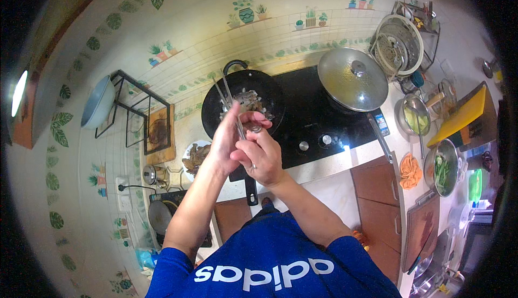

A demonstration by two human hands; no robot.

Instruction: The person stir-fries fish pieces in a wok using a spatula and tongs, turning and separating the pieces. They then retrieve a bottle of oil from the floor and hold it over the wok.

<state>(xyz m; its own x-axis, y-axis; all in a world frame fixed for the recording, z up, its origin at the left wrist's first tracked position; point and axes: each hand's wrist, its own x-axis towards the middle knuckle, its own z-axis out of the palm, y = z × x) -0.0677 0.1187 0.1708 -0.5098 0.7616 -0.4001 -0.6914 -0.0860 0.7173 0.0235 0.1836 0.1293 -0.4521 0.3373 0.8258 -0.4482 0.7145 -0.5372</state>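
Both my hands meet in front of a black wok [279, 91] on the hob. A pair of thin metal chopsticks [221, 89] slants up and left between them. Curled fingers of my right hand [263, 154] close on their lower part. My left hand [226, 138] is against the chopsticks, thumb side up and fingers bent towards the right hand; whether it grips anything is hidden. A small round metallic thing [255, 129] shows between the hands, too unclear to name. Pale and brown food pieces [253, 99] lie in the wok, partly behind my hands. The wok's handle [251, 191] points towards me.
A lidded pan [354, 79] stands at the hob's right, its handle [380, 138] overhanging the front edge. A plate of brown food [196, 158] sits left of the wok. Metal bowls [441, 168], an orange cloth [410, 170] and a cutting board [421, 231] line the right counter.
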